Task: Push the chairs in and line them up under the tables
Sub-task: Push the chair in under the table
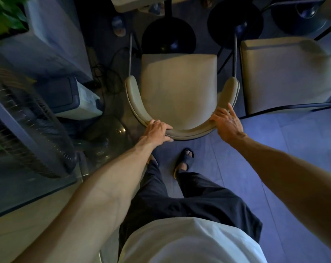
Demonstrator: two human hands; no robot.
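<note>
standing over our white shirt (189, 242) and dark trousers (189, 202), we had one sandalled foot (185, 160) planted on the tiled floor (293, 149). both bare arms reached forward to the beige armchair (179, 92) directly ahead of us. our left hand (157, 130) grasped the left part of its curved backrest (189, 132), thumb over the top and fingers wrapped round the outer side. our right hand (226, 123) lay on the right part of the same rim with fingers spread and the index finger straight, touching it without closing round it. the armchair stood square to us, backrest nearest, and its seat's far edge met the round black pedestal base (168, 37) beyond it. a second chair (286, 73) in the same beige stood just beside it on the right, blurred at its rounded end. to our left were a large wire-caged fan (28, 130), a lidded plastic box (75, 97) and loose cables (107, 76) on the floor. farther off another black pedestal base (235, 21) showed, and a green plant (7, 16) filled the far left corner.
</note>
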